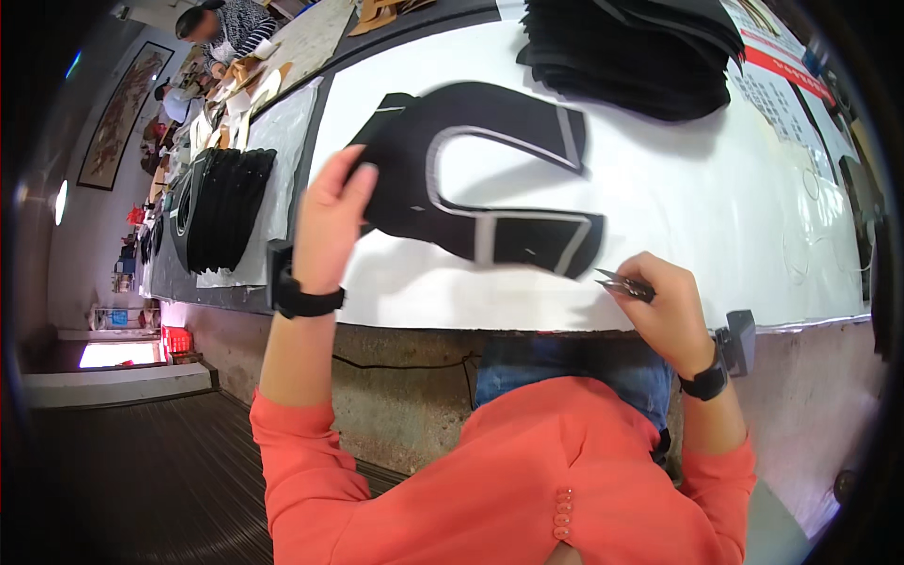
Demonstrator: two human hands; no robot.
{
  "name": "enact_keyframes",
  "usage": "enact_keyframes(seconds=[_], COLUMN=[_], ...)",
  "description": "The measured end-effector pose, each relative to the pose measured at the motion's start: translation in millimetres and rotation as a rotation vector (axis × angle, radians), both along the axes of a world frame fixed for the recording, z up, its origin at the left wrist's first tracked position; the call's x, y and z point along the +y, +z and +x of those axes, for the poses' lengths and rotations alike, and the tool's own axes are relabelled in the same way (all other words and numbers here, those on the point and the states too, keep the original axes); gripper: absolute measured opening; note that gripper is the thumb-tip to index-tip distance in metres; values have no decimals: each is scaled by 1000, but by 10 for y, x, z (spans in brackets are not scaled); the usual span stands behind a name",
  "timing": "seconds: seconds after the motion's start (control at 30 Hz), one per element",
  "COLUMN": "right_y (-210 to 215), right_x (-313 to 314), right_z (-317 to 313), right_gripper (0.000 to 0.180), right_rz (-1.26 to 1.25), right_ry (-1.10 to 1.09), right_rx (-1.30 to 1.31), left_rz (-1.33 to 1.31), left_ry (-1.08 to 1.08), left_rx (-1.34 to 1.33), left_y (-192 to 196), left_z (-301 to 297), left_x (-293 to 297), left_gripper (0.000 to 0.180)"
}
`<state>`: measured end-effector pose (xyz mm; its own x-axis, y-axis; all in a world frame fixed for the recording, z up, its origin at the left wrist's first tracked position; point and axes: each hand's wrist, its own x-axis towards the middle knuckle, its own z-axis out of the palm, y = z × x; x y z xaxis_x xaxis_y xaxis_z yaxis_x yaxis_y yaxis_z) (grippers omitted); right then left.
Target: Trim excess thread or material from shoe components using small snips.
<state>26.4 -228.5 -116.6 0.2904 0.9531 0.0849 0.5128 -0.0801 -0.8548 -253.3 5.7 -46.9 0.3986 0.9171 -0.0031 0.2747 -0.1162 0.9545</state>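
My left hand [331, 212] is closed on the rounded left end of a black U-shaped piece [400, 179] that looks like a flat shoe upper. Pale grey strips edge its inner curve and cross both arms, whose ends point right. The piece is tilted over the white tabletop and slightly blurred. A dark flap shows behind its upper left; I cannot tell if it is a second layer. Near the table's front edge, my right hand [667, 297] grips small dark thread snips [629, 285]. Their tips point left, just below the lower arm of the upper and apart from it.
A thick stack of black pieces [631, 56] lies at the back right of the white table [716, 207]. Another black stack [226, 212] stands on the left. Loose thread [810, 184] lies at right. Beyond the far left, a person [231, 33] works among brown and white pieces.
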Motion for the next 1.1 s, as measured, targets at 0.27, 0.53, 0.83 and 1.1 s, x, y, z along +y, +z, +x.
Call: enact_keyframes(seconds=[0.27, 0.53, 0.83, 1.1], right_y=[-95, -150, -174, -379], right_x=[-128, -166, -319, -395], right_z=[156, 263, 459, 551], right_gripper=[10, 11, 13, 17], right_rz=[0, 17, 40, 156], right_ry=[-58, -99, -174, -219], right_rx=[68, 76, 56, 132], left_rz=[-68, 364, 1188, 1530], left_ry=[483, 462, 209, 9], left_rx=[3, 417, 716, 538], left_y=[-519, -508, 287, 757], left_z=[-1152, -1157, -182, 1424], left_x=[637, 599, 672, 537], left_gripper=[35, 43, 28, 18])
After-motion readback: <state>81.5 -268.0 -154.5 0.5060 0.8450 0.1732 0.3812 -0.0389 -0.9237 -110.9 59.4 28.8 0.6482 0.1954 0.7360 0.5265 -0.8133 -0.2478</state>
